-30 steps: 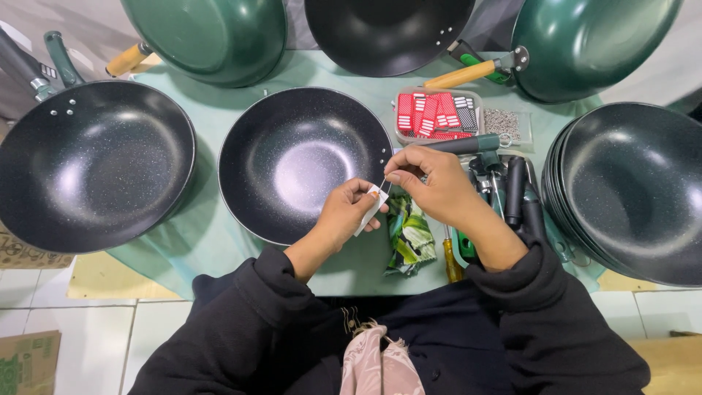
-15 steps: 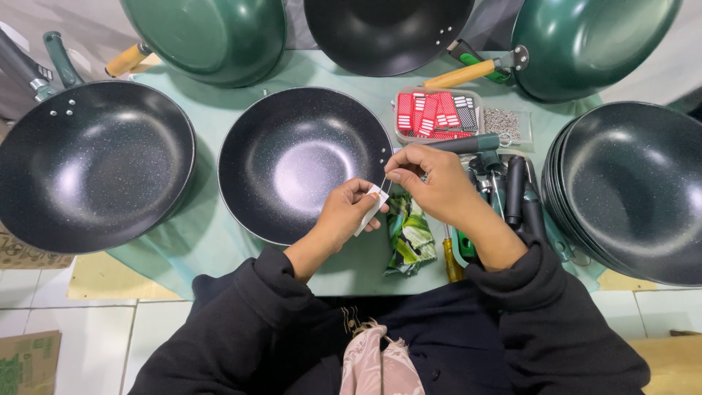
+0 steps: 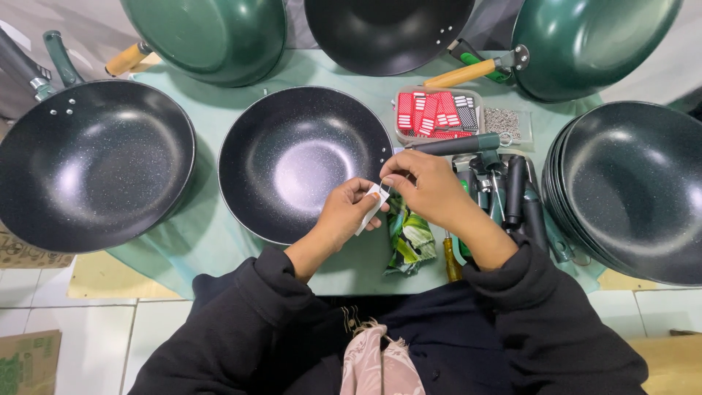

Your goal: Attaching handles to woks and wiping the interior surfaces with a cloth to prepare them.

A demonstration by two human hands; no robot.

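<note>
**Small tag pinched between both hands at the wok's near rim**

Nearest the camera are the dark sleeves, with a pink cloth (image 3: 374, 362) at the lap. Just beyond, the left hand (image 3: 344, 216) and right hand (image 3: 428, 186) meet over the near right rim of the middle wok (image 3: 303, 161). The left fingers are closed on a small white tag (image 3: 373, 205), held tilted with its lower edge towards the body. The right fingers are pinched at the tag's top corner; a thin string or wire loop seems to be there, but it is too fine to be sure.

To do this well, the left hand should keep the tag steady and edge-on, gripping low so the top corner stays free. The right fingertips should work close to that corner with short, small motions; a long pull would likely tear the tag or slip whatever is being threaded. Keeping both wrists low over the surface (image 3: 219, 234) would help with steadiness, and staying above the rim keeps the tag from falling into the pan.

Just right of the hands lie a green wrapper (image 3: 409, 238) and a bundle of dark handles (image 3: 508, 194), with a yellow-handled screwdriver (image 3: 452, 260) near the edge. Farther off sit a clear tray (image 3: 439, 113) of red and white tags and a small bag of metal rings (image 3: 503, 123). A second wok (image 3: 95, 164) lies left, a stack of woks (image 3: 636, 190) right, and three more green pans stand along the far edge.
</note>
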